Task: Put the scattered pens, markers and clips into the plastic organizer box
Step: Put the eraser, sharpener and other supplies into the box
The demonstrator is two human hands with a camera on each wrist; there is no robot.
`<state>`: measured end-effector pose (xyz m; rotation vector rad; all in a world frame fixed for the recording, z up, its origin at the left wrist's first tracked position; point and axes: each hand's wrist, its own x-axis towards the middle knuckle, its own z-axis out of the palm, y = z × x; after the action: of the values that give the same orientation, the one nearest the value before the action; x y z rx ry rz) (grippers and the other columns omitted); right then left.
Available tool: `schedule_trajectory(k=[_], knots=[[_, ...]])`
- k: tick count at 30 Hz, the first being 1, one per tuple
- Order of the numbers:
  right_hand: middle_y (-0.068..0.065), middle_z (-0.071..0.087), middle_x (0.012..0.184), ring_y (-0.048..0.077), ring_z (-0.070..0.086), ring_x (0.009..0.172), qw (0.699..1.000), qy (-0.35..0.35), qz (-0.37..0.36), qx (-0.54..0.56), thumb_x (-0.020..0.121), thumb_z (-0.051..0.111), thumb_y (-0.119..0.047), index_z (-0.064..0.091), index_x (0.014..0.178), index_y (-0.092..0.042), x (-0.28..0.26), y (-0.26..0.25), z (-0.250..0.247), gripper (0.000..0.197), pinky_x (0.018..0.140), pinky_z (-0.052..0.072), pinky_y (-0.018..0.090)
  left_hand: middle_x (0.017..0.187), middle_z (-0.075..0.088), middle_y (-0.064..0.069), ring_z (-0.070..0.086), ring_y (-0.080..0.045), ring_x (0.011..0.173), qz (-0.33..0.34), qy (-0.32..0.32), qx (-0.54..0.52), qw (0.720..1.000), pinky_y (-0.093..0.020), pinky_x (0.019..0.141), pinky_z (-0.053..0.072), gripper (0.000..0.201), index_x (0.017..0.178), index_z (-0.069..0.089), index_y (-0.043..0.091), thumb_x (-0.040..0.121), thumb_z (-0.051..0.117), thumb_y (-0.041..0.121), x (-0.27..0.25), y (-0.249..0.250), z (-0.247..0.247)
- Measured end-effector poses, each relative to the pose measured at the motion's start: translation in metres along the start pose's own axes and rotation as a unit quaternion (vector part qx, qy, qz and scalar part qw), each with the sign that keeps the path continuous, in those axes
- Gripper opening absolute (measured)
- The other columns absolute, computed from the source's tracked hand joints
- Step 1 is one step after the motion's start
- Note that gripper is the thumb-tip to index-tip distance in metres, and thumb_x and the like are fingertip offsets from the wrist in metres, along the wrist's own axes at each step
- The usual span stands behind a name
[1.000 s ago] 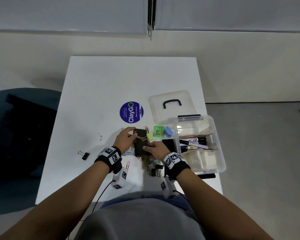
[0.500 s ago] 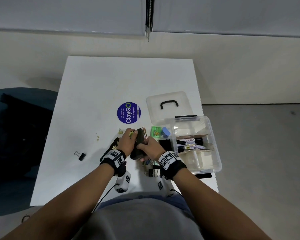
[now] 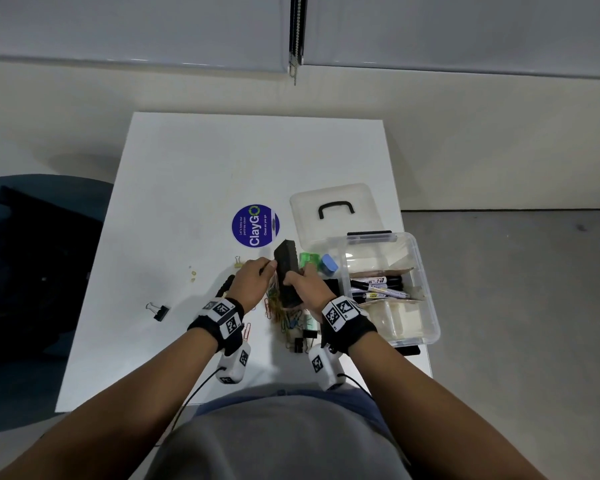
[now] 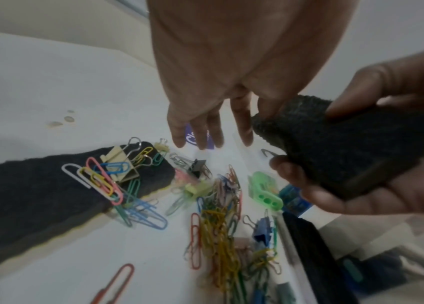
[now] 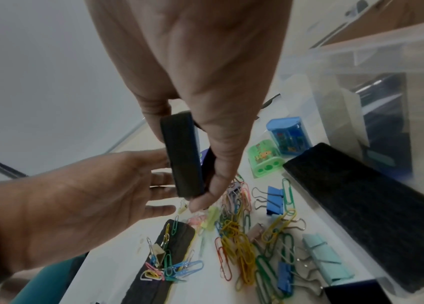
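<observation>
right hand (image 3: 303, 284) grips a black eraser block (image 3: 287, 275) lifted above the clip pile (image 5: 234, 236); left hand (image 3: 253, 280) hangs open beside it.
carry the block level to the organizer box (image 3: 426, 299) just right of the pile, clearing its near wall so no clips get dragged.

The table (image 3: 187, 188) is plain white, with a round purple sticker (image 3: 255, 226) lettered in white and green. The organizer box (image 3: 426, 292) near its right edge is clear plastic with black latches; its clear lid (image 3: 333, 206) has a black handle. The felt eraser (image 3: 286, 275) is black. The paper clips (image 4: 216, 230) are yellow, red, green, blue, pink and white. One sharpener (image 5: 265, 158) is green, another (image 5: 287, 135) blue. The wrist bands (image 3: 222, 317) are black with black-and-white square codes.
</observation>
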<state>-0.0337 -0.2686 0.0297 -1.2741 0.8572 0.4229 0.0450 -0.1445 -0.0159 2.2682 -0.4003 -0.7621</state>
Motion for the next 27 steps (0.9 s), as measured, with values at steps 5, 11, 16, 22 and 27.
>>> schedule_trajectory(k=[5, 11, 16, 22, 27], knots=[[0.007, 0.050, 0.089, 0.022, 0.060, 0.083, 0.995, 0.026, -0.065, -0.078, 0.087, 0.057, -0.054, 0.034, 0.094, -0.017, -0.006, -0.010, -0.005, 0.044, 0.068, 0.058, 0.040, 0.097, 0.071, -0.005, 0.064, -0.023, 0.091, 0.000, -0.002, -0.056, 0.998, -0.035, 0.079, 0.047, 0.030, 0.098, 0.065, 0.011, 0.101, 0.040, 0.027, -0.002, 0.002, 0.002], [0.004, 0.056, 0.100, 0.016, 0.059, 0.080, 0.929, 0.026, -0.223, -0.295, 0.092, 0.061, -0.031, 0.036, 0.124, -0.024, -0.042, -0.050, -0.084, 0.041, 0.071, 0.046, 0.026, 0.109, 0.065, -0.008, 0.062, -0.022, 0.095, 0.074, -0.093, 0.059, 0.991, -0.032, 0.080, 0.049, 0.019, 0.108, 0.063, 0.016, 0.093, 0.053, 0.013, 0.000, 0.009, 0.032], [0.008, 0.051, 0.115, 0.027, 0.050, 0.107, 0.790, 0.124, -0.214, -0.561, 0.081, 0.073, -0.026, 0.056, 0.126, -0.027, -0.052, -0.072, -0.173, 0.048, 0.094, 0.043, 0.038, 0.139, 0.045, -0.008, 0.044, -0.030, 0.126, 0.236, -0.154, 0.295, 0.913, -0.044, 0.106, 0.037, 0.062, 0.140, 0.045, 0.028, 0.085, 0.053, 0.000, 0.002, 0.027, 0.074], [0.006, 0.050, 0.121, 0.028, 0.049, 0.110, 0.750, 0.086, -0.220, -0.618, 0.082, 0.073, -0.023, 0.057, 0.125, -0.026, -0.044, -0.071, -0.194, 0.047, 0.096, 0.043, 0.038, 0.152, 0.027, -0.019, 0.029, -0.040, 0.138, 0.295, -0.142, 0.465, 0.823, -0.049, 0.109, 0.031, 0.064, 0.147, 0.033, 0.031, 0.092, 0.047, 0.001, 0.008, 0.045, 0.089], [0.004, 0.051, 0.121, 0.023, 0.049, 0.110, 0.749, 0.026, -0.200, -0.631, 0.084, 0.068, -0.027, 0.058, 0.123, -0.031, -0.040, -0.071, -0.206, 0.041, 0.097, 0.044, 0.039, 0.146, 0.033, -0.021, 0.032, -0.039, 0.137, 0.296, -0.134, 0.512, 0.795, -0.047, 0.110, 0.029, 0.051, 0.148, 0.030, 0.031, 0.101, 0.040, 0.015, 0.017, 0.047, 0.092]])
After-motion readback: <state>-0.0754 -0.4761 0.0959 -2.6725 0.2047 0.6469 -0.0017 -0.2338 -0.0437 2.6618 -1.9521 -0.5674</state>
